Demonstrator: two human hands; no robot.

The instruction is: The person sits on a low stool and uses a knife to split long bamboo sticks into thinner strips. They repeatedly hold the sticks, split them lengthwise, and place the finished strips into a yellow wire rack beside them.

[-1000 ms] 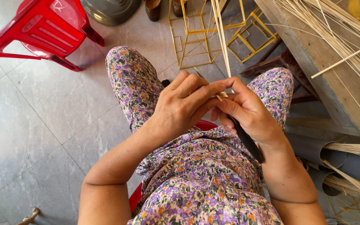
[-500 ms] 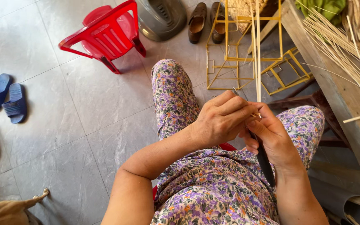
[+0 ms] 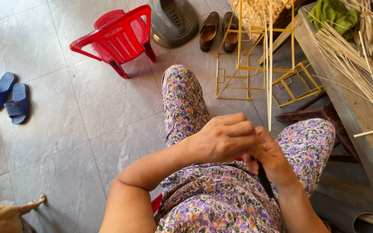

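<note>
My left hand [image 3: 225, 139] is closed over my lap, fingers curled around the lower end of a thin pale bamboo strip [image 3: 269, 64] that rises straight up out of my hands. My right hand [image 3: 273, 160] sits just beside it, touching it, and grips a dark-handled knife [image 3: 265, 182] whose handle points down toward my body. The blade end is hidden between the hands. Both hands rest above my knees in purple floral cloth [image 3: 182, 101].
A red plastic chair [image 3: 115, 39], a grey fan base [image 3: 173, 17] and brown shoes [image 3: 216, 30] stand ahead. Yellow frames [image 3: 242, 69] sit by my feet. A wooden bench [image 3: 359, 112] with bamboo strips [image 3: 355, 60] runs along the right. Blue sandals [image 3: 7, 97] lie left.
The view has tilted up and left, bringing the sandals and more floor into sight. My hands have stayed together on the strip and knife, sliding lower in the frame.
</note>
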